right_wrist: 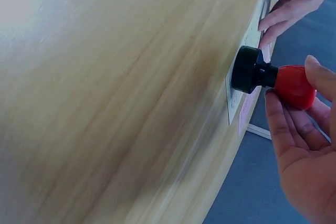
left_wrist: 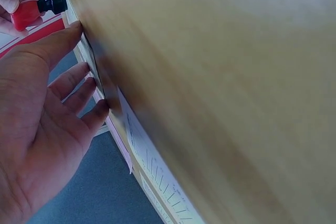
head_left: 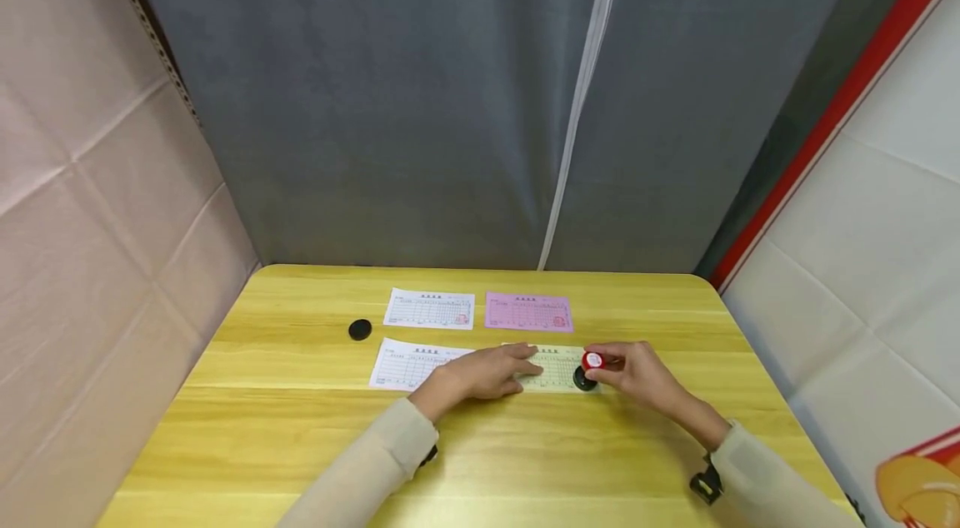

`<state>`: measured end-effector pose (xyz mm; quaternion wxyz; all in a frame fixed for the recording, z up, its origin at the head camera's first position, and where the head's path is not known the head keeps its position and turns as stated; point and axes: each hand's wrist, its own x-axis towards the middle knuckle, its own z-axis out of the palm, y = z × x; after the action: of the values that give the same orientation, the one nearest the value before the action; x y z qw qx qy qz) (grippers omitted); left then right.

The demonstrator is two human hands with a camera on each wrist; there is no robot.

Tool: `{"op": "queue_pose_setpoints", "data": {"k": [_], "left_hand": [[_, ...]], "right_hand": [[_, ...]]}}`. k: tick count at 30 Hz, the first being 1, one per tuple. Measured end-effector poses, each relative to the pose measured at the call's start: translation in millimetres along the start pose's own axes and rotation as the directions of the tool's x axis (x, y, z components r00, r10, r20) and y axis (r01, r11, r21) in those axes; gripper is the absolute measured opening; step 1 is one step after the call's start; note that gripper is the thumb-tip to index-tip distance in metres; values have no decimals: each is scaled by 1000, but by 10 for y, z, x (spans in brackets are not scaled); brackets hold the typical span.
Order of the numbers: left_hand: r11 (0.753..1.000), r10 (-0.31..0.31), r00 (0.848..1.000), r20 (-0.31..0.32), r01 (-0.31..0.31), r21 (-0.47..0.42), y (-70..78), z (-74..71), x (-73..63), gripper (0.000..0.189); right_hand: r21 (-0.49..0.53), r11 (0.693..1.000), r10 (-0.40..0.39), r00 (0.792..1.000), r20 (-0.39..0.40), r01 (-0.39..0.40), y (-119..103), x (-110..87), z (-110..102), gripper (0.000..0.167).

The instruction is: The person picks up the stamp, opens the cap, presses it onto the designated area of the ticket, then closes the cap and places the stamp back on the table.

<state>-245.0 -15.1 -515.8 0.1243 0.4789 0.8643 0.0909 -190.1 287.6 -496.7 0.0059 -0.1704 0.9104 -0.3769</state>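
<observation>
My right hand point(head_left: 637, 374) pinches the red handle of a round stamp point(right_wrist: 295, 86) between thumb and fingers. The stamp's black base faces down at the right end of a pale yellow-green printed form point(head_left: 555, 370), and it appears to touch the paper. On the left part of that form rests my left hand point(head_left: 491, 371), fingers spread and fingertips on the sheet. The left hand partly covers this form and also the right end of a white form point(head_left: 405, 363) beside it.
Behind lie another white form point(head_left: 427, 309) and a pink form point(head_left: 528, 312), each with a red stamp mark at lower right. A round black lid-like disc point(head_left: 360, 330) is at the left. Beyond the wooden table point(head_left: 525, 461) hangs a grey curtain point(head_left: 390, 95).
</observation>
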Motion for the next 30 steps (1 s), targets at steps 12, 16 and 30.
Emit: {"op": "queue_pose_setpoints", "data": {"k": [12, 16, 30], "left_hand": [[1000, 4, 1000, -9, -4, -12, 23, -14, -8, 51], [1000, -8, 999, -32, 7, -17, 14, -35, -22, 52], [993, -99, 990, -105, 90, -79, -195, -147, -326, 54]], "right_hand": [[10, 1000, 20, 999, -31, -19, 40, -10, -33, 42], [71, 996, 58, 994, -94, -52, 19, 2, -73, 43], [165, 982, 120, 981, -155, -94, -82, 147, -108, 43]]}}
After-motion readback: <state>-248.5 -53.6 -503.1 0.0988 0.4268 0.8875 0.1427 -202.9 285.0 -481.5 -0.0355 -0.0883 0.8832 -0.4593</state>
